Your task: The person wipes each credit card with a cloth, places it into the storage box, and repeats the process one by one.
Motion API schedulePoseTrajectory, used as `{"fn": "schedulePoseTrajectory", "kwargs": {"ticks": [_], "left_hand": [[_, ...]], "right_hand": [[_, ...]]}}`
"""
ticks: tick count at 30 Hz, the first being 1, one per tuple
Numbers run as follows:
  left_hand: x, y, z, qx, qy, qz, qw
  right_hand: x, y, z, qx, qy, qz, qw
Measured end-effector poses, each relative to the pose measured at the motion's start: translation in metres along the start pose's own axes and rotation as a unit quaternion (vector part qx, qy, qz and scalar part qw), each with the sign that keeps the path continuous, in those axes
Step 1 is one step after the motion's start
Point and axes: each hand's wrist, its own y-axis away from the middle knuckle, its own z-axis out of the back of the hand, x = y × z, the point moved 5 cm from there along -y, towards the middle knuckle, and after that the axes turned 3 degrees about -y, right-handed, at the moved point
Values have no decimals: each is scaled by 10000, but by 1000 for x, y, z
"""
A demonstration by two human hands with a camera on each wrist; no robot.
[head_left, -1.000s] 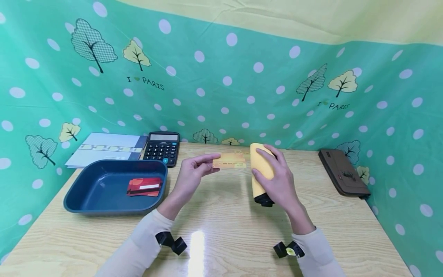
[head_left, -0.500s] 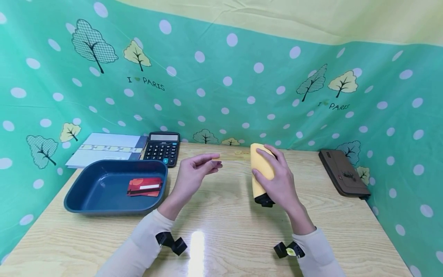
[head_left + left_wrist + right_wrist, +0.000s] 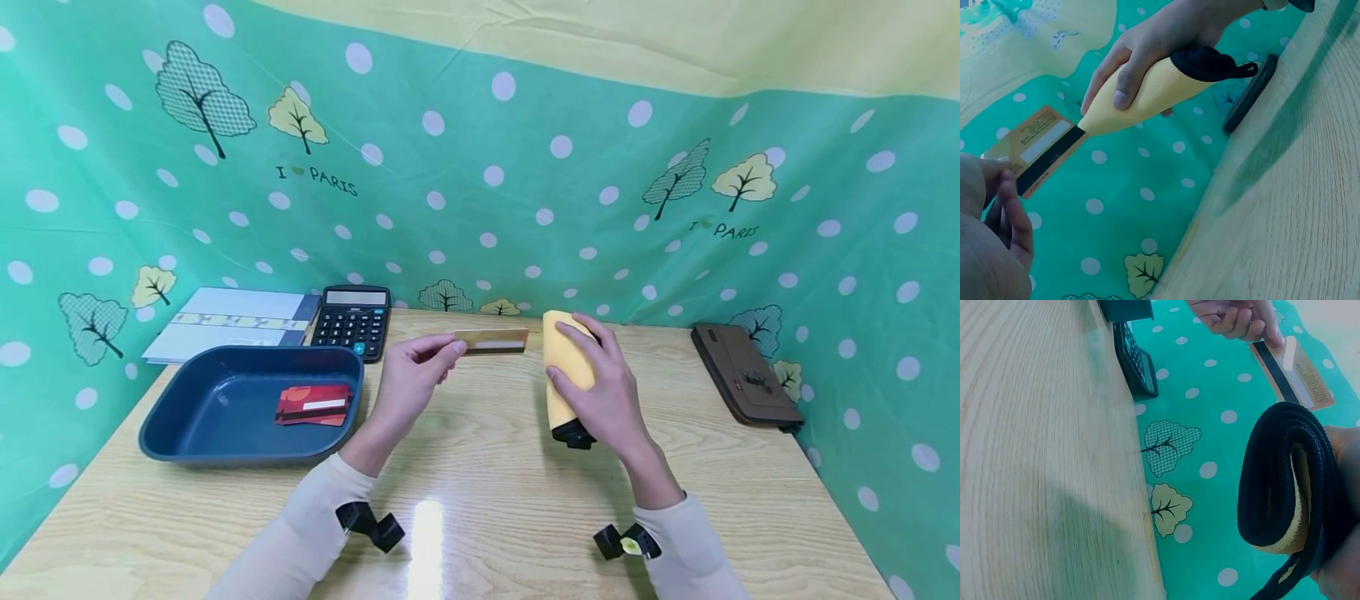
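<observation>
Between thumb and fingers, my left hand [image 3: 412, 375] pinches a gold bank card [image 3: 495, 341] above the table. Its back, with a dark magnetic stripe and a white strip, shows in all views. My right hand [image 3: 600, 392] grips a folded yellow cloth [image 3: 562, 367] with black edging, upright to the right of the card. In the right wrist view the cloth's black-edged end [image 3: 1266, 481] shows several rolled layers. A small gap separates card and cloth in the head view; the left wrist view [image 3: 1050, 150] overlaps them.
A blue tray [image 3: 150, 433] stands at the left with red cards [image 3: 313, 405] inside. Behind it lie a folder [image 3: 232, 321] and a black calculator [image 3: 350, 323]. A brown zipped wallet [image 3: 746, 375] lies on the wooden table [image 3: 495, 492] at the right, before a green patterned curtain [image 3: 480, 208].
The left hand has turned the bank card over, from its printed front, through edge-on, to its striped back. The right hand and the cloth have stayed in place.
</observation>
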Motion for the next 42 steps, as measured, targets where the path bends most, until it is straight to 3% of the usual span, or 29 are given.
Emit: {"fn": "schedulePoseTrajectory", "kwargs": {"ticks": [6,11,15,24,32,42], "left_hand": [[1,-1,2,-60,-343,-192,9992],[3,-1,-1,260,258,139,9992],[3,-1,-2,407,617,220,9970],[3,-1,-5,505,523,301,9969],[1,-1,-5,559,254,-34,9981],[6,-2,-7,526,180,-120,9984]], "right_hand": [[0,1,-1,16,-1,21,10000],[1,1,-1,35,-25,32,10000],[1,1,-1,36,-20,51,10000],[2,2,-1,25,-39,32,10000],[5,2,-2,34,-62,71,9999],[10,3,-8,73,-92,258,9996]]}}
